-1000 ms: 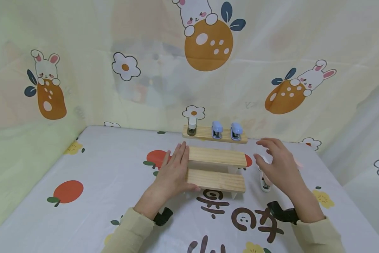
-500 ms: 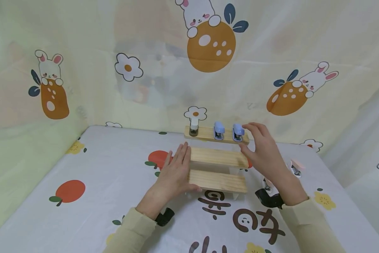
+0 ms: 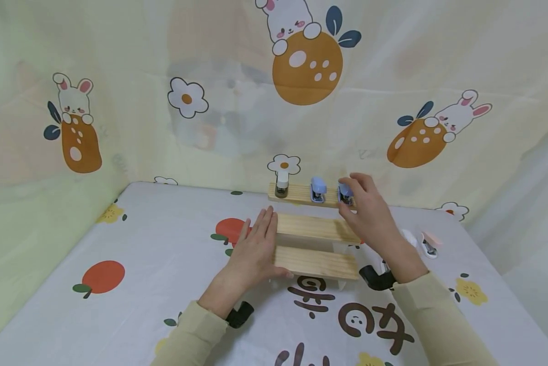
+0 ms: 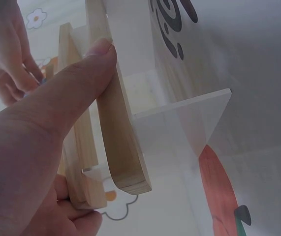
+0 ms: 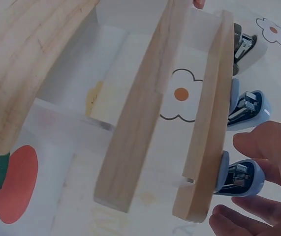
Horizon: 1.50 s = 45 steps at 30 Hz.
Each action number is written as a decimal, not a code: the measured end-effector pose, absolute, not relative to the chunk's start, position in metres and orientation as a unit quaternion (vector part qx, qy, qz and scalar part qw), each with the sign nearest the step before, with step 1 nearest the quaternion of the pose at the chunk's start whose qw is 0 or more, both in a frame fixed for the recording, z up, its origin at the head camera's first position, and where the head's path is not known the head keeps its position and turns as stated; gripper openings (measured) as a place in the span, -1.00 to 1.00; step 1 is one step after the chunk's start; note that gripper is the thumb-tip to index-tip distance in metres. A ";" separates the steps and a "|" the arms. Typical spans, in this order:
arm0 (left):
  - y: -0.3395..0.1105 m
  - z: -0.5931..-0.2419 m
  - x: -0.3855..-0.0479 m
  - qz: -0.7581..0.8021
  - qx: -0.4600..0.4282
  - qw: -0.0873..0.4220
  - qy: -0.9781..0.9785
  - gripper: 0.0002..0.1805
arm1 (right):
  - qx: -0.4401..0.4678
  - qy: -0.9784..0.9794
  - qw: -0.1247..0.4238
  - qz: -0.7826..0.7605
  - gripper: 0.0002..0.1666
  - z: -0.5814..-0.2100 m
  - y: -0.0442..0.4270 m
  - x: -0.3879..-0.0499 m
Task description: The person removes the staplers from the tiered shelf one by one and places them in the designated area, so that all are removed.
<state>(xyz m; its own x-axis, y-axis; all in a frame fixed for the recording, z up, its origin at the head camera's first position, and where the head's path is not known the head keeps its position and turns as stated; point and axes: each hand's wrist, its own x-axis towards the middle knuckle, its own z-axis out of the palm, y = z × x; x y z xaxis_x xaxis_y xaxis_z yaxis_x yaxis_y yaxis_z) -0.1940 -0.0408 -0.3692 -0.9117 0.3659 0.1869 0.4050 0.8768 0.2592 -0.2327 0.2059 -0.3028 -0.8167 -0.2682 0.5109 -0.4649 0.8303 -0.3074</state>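
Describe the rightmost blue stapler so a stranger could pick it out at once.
Over the white, printed tablecloth, three pale wooden planks run in parallel rows. The rear plank holds, left to right, a white stapler and two light-blue staplers. Yours is the end blue stapler: its blue twin sits between two staplers, while this one has none to its right on that plank.

Left hand [image 3: 253,253] flat, fingers extended, thumb out sideways; right hand [image 3: 369,216] farther forward, fingers bent, thumb apart.
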 end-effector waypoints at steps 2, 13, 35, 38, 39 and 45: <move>-0.041 -0.369 -0.194 -0.146 -0.200 0.067 -0.967 0.50 | 0.197 -0.929 0.230 0.212 -0.48 -0.305 0.206 -0.234; -0.040 -0.369 -0.193 -0.142 -0.201 0.071 -0.967 0.50 | 0.211 -0.915 0.257 0.228 -0.56 -0.311 0.208 -0.237; -0.040 -0.370 -0.193 -0.134 -0.202 0.078 -0.967 0.50 | 0.204 -0.909 0.264 0.248 -0.55 -0.313 0.213 -0.236; -0.040 -0.370 -0.193 -0.134 -0.202 0.080 -0.967 0.50 | 0.206 -0.908 0.270 0.244 -0.55 -0.312 0.216 -0.235; -0.040 -0.370 -0.193 -0.134 -0.201 0.078 -0.967 0.50 | 0.206 -0.908 0.272 0.243 -0.54 -0.311 0.217 -0.235; -0.040 -0.370 -0.194 -0.142 -0.196 0.068 -0.968 0.51 | 0.192 -0.913 0.271 0.237 -0.53 -0.306 0.222 -0.231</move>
<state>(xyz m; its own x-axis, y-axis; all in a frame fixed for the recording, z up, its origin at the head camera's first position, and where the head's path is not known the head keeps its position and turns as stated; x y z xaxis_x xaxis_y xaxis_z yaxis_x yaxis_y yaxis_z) -0.1938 -0.0401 -0.3698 -0.9142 0.3594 0.1871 0.3979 0.8834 0.2476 -0.2307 0.2223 -0.3059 -0.7799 -0.2224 0.5851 -0.4785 0.8144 -0.3283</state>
